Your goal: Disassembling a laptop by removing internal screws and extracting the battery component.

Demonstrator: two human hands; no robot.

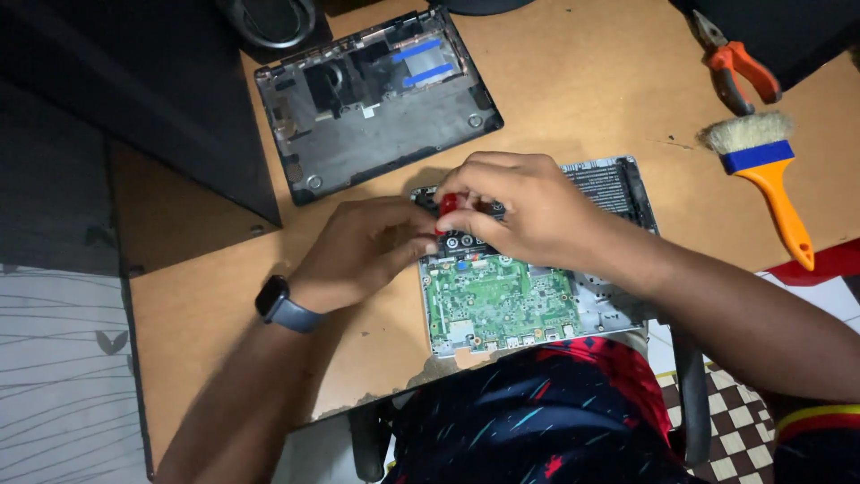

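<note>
I am working at a tan wooden table (573,81), and several things are lying around my hands. At the far side, an emptied dark laptop bottom shell (381,103) is lying open side up, with two blue strips showing near its upper edge. Off to my right, a pair of orange-handled pliers (739,67) is resting near the table's far corner, and just nearer to me a brush (769,170) with pale bristles, a blue band and an orange handle is lying at a slant. I am wearing a dark watch (274,298) on my left wrist. The opened laptop (528,296) is sitting at the near edge of the table, right over my lap, its green circuit board (497,300) facing up with small connectors along its near edge and bare grey metal to the right of it. My left hand (363,251) is curling in from the left, fingers pinched at the board's upper edge. My right hand (520,206) is reaching across from the right and gripping a small red tool (448,205) between its fingertips, hiding much of the laptop's upper half.
</note>
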